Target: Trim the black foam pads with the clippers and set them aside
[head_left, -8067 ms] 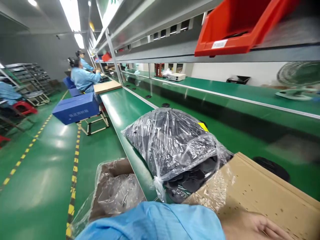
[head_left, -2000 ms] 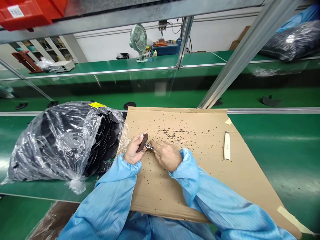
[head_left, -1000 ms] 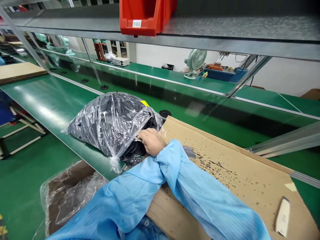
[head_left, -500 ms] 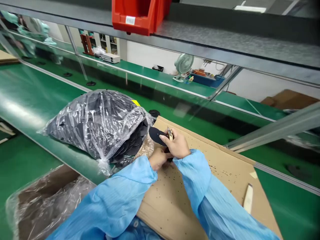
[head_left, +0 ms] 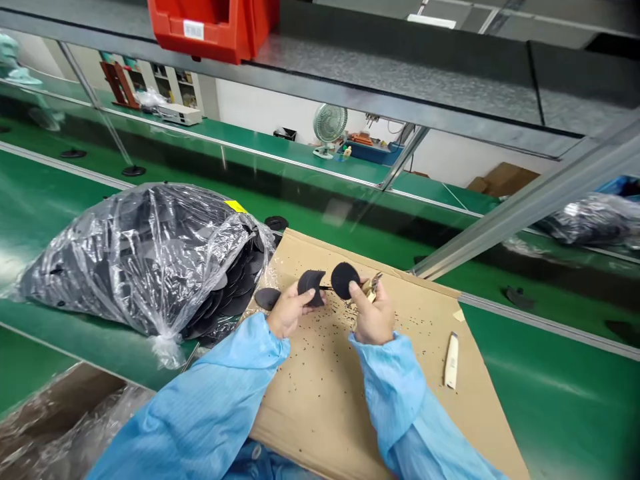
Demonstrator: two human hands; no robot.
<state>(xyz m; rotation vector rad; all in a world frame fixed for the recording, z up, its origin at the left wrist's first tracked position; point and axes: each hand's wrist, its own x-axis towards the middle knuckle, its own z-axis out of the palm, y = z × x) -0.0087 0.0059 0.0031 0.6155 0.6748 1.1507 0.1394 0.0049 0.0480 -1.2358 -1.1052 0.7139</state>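
Pinching the crescent [head_left: 308,287] in our left hand [head_left: 287,312], we hold it over the cardboard [head_left: 310,427], just left of the disc [head_left: 344,280], hollow edge facing it, long axis roughly away from us, while our right hand [head_left: 375,319] clamps disc and pliers [head_left: 373,288].

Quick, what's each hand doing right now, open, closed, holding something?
Left hand: closed, holding a black piece with a concave edge.
Right hand: closed, holding a black disc and a small plier-like tool.
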